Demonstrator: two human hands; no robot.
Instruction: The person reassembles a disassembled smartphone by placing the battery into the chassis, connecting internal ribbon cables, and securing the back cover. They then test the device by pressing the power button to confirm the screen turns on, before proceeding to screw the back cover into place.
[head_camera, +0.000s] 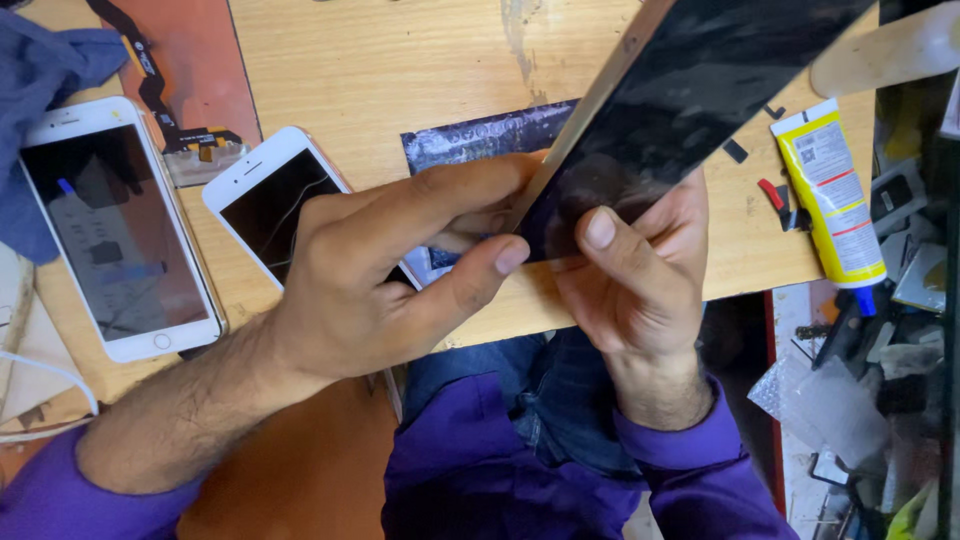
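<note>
A wooden workbench (400, 70) fills the far part of the view. Held above its near edge is a large dark phone body (690, 90) with a gold side rail, tilted so its long axis runs from the hands up and away to the far right. Its near corner sits between both hands, about equally close to each. The left hand (380, 280) comes in from the left, fingers curled, thumb and forefinger pinching the gold edge at that corner. The right hand (630, 270) cradles the dark face from beneath, thumb pressed flat on top. On the bench to the left lie two white phones (110, 230) (270, 200); to the right lies a yellow glue tube (830, 190).
</note>
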